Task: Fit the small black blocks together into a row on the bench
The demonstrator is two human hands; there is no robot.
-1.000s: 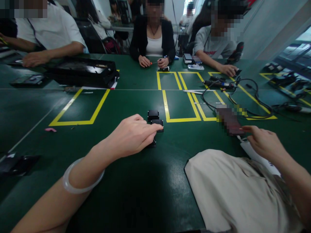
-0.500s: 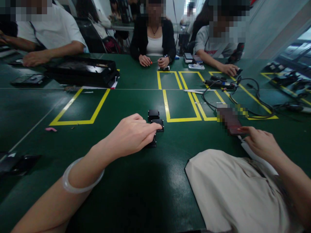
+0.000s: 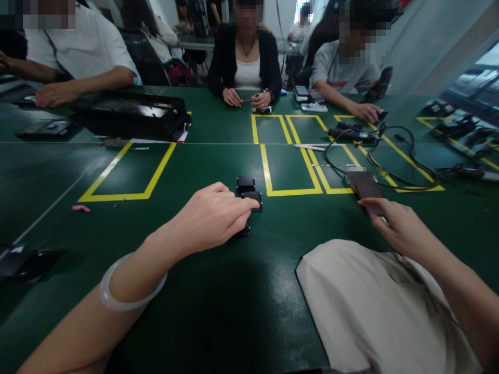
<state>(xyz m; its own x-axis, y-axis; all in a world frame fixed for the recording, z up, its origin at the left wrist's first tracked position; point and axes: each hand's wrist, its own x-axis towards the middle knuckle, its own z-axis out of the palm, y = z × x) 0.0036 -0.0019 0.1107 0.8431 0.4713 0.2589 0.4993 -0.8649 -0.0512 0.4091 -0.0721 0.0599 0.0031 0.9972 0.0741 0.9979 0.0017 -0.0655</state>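
Observation:
My left hand reaches over a small black block, its index finger on the block's top and the other fingers curled. Just beyond is a second black block. Part of a third black piece shows below my fingers, the rest hidden by the hand. To the right, my right hand closes on the near end of a dark phone, which is partly blurred out. The fingers cover that end. A clear bangle circles my left wrist.
A beige cloth item lies at the near right. Yellow tape outlines mark the green table. Black cables and a pen-like tool lie right. A long black tray stands left. Several people sit opposite.
My right hand has moved left and slightly up along the phone, covering more of its near end. My left hand has stayed over the black blocks.

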